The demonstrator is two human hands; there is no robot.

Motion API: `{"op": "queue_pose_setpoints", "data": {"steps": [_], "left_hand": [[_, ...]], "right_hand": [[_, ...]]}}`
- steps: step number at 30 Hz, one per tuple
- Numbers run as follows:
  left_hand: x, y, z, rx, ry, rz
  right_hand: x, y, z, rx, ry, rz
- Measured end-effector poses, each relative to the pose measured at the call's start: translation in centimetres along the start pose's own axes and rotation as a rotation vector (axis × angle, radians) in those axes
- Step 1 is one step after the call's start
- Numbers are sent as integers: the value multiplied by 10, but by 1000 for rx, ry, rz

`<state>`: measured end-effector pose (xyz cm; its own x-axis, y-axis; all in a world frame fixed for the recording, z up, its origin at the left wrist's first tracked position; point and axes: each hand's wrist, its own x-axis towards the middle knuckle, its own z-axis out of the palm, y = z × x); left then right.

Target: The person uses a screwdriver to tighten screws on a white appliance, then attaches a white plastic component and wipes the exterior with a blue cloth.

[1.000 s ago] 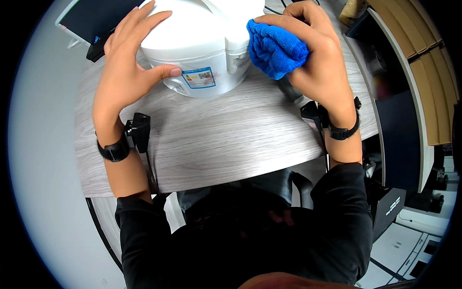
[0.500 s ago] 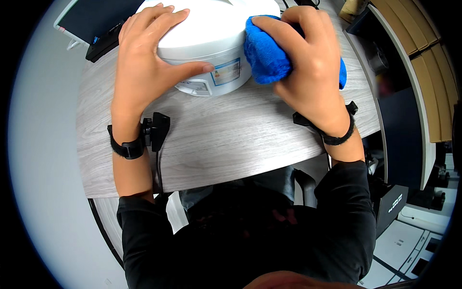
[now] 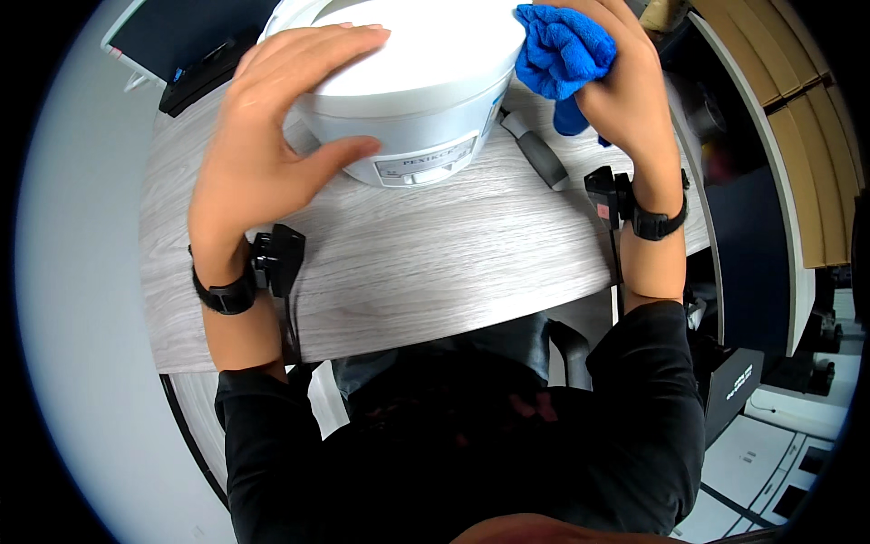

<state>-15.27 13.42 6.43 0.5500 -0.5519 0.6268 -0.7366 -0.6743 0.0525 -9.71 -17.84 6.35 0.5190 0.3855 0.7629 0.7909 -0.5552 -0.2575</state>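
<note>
Our left hand [image 3: 272, 136] lies spread wide and flat against the near left side of the white rice cooker [image 3: 408, 91], fingers reaching over its lid and thumb pressed along the wall beneath, so the hand steadies the cooker without closing around it. Our right hand [image 3: 625, 91] is curled tightly around a bunched blue cloth [image 3: 562, 54], which sits just to the inside of that hand and presses against the cooker's right flank. The cooker stands between both hands on the grey wood-grain table [image 3: 435, 272], and a grey handle [image 3: 539, 159] lies just below the cloth hand.
</note>
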Motion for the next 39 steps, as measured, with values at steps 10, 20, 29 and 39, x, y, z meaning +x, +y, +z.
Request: {"op": "queue_pose_setpoints", "data": {"steps": [10,20,29,39], "left_hand": [[-4,-19,-4,133,5,-9],[-1,2,7,152,88,36],[-1,-11,-5,98,187,135],[-14,-23,15,98,125,-149]], "right_hand": [[1,4,24,36,89,-104],[-11,-33,31,-58,123,-225],[-5,-28,10,-43,35,-147],[-1,-8,28,-22,157,-134]]}}
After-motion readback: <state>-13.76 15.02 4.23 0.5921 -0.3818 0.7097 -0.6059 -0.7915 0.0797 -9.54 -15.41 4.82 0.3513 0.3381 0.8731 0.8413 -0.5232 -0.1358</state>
